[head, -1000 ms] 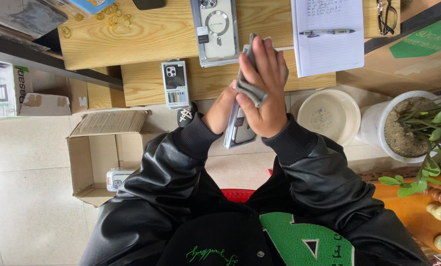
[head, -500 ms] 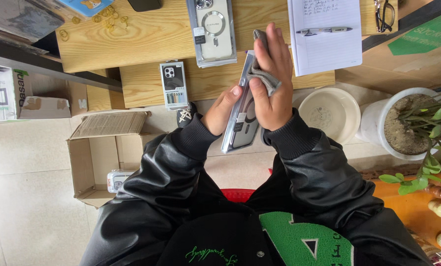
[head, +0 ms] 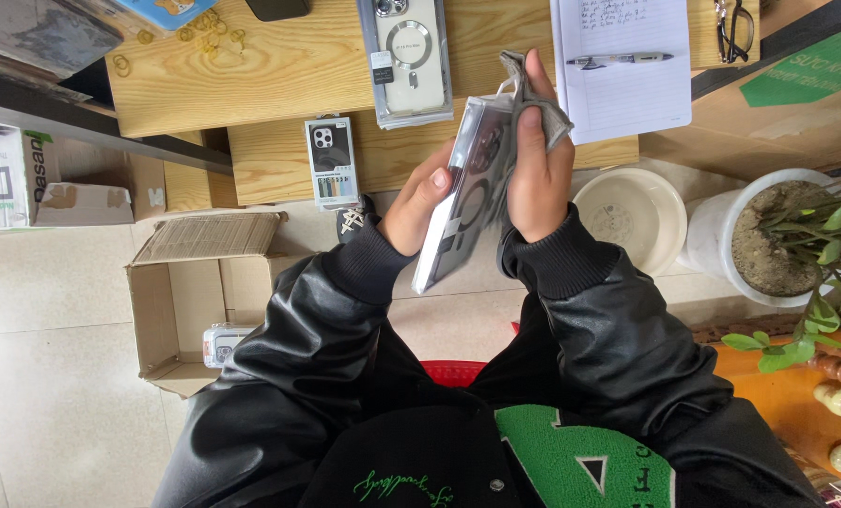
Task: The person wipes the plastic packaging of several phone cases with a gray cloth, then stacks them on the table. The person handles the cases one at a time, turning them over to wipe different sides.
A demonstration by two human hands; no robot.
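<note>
Two hands hold one clear phone case (head: pixel 463 212) edge-on above the person's lap, in front of the wooden desk (head: pixel 279 71). The case appears light, thin and rigid, with a glossy face that is likely slippery and prone to smudging; a dark ring shows through its back. Recommended hold: along the long edges, leaving the flat faces free.

The left hand (head: pixel 420 202) supports the case from behind and below, thumb on the near face, fingers closed around the far edge. The right hand (head: pixel 533 169) presses a grey cloth (head: pixel 533 99) against the upper part of the case, fingers curled over the cloth.

Limits of view:
- The far face of the case is turned away and cannot be checked.
- The left fingers are hidden behind the case.
- Most of the cloth is covered by the right hand.
- Whether the case is empty cannot be determined.

Surroundings: a second case in packaging (head: pixel 406 56) and a notebook (head: pixel 622 66) with a pen (head: pixel 618 59) lie on the desk. A small boxed case (head: pixel 331 160) rests on the lower shelf. An open cardboard box (head: pixel 190 301) stands on the floor to the left; a white bowl (head: pixel 632 216) and a potted plant (head: pixel 796 245) sit to the right.
</note>
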